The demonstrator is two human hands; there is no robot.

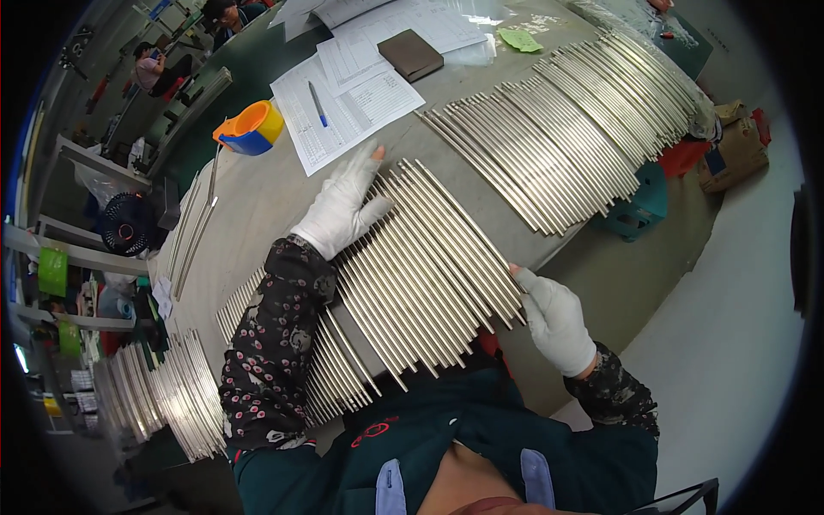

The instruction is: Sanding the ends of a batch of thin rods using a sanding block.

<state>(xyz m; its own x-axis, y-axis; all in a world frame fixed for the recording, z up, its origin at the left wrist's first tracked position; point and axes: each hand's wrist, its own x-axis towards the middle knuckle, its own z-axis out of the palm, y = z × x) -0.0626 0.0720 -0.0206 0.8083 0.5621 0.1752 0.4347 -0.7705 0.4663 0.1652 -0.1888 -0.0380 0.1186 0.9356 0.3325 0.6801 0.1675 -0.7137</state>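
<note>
A row of thin silvery metal rods (412, 266) lies side by side on the grey table in front of me. My left hand (343, 210), in a white glove with one bare fingertip, rests over the far left ends of this row, fingers stretched out and thumb apart. At the row's right edge, my right hand (558, 322), also white-gloved, has its fingers drawn together against the outermost rod. Its palm side is partly hidden. Under and beside my left forearm lies another group of rods (330, 373), separated by a gap.
More rods (549, 146) cover the table's right side; others (184, 395) lie at far left. Beyond are paper sheets (356, 103), a pen (318, 105), a dark notebook (410, 55) and an orange-and-blue tape dispenser (251, 129). A teal stool (637, 206) stands below the right edge.
</note>
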